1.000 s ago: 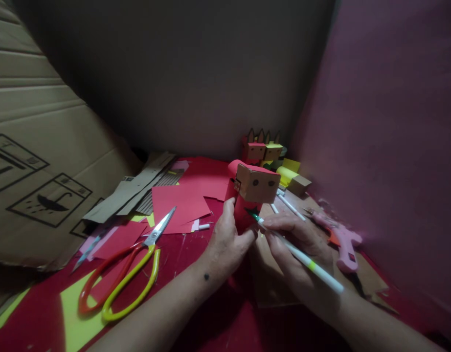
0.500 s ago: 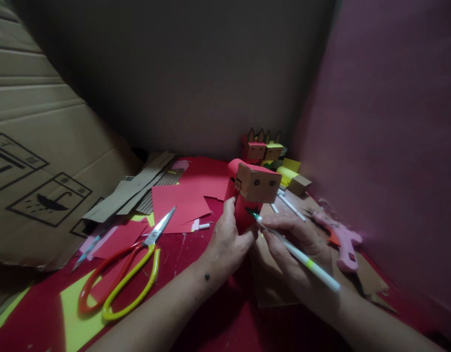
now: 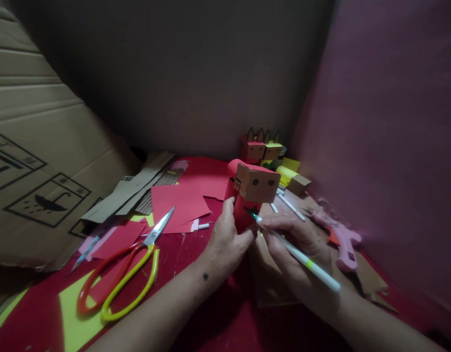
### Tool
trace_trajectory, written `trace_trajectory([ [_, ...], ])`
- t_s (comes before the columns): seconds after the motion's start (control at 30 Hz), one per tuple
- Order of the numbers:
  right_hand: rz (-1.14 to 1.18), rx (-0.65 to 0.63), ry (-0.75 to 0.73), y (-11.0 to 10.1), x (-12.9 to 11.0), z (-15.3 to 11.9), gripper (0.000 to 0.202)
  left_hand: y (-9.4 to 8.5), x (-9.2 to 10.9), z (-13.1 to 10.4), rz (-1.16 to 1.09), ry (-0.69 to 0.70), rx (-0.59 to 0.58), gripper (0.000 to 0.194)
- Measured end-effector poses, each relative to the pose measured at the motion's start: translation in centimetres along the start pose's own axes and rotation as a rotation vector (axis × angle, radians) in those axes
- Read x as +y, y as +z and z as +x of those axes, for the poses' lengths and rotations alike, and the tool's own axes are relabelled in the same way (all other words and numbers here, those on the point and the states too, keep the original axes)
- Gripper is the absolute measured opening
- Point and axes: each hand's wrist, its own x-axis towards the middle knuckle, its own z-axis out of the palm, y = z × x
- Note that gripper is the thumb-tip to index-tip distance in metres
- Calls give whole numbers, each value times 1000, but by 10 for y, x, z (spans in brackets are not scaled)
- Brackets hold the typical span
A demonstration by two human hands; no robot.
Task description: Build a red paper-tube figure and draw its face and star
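My left hand (image 3: 231, 234) is wrapped round the body of a red paper figure (image 3: 243, 212), holding it upright. A cardboard piece (image 3: 258, 185) with two dark drawn eyes forms the figure's face, and red paper covers its top. In my right hand (image 3: 299, 244) is a white marker (image 3: 308, 263) with a yellow-green band, gripped like a pen. Its green tip touches the red front below the face, where a small dark mark shows. The left fingers behind the figure are hidden.
Scissors (image 3: 152, 239) with red and yellow handles lie at left, near red sheets (image 3: 177, 200) and cardboard strips (image 3: 137, 183). A pink glue gun (image 3: 345, 239) lies at right. Similar figures (image 3: 255, 150) stand behind. A large cardboard box (image 3: 45, 146) rises at left.
The marker tip has shifted very slightly on the red front. Both hands keep the same hold, and the whole view has drifted a little.
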Motion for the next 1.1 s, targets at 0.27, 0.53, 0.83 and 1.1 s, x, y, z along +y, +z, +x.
trace_trajectory([
  [0.27, -13, 47, -18, -1, -7, 5, 19, -1, 2, 0, 6, 0, 1, 38],
  [0.53, 20, 39, 55, -1, -3, -2, 19, -1, 3, 0, 27, 8, 9, 36],
  [0.83, -11, 37, 14, -1, -2, -1, 19, 0, 4, 1, 27, 4, 13, 38],
  [1.1, 8, -20, 14, -3, -1, 0, 20, 0, 4, 0, 37, -4, 14, 38],
])
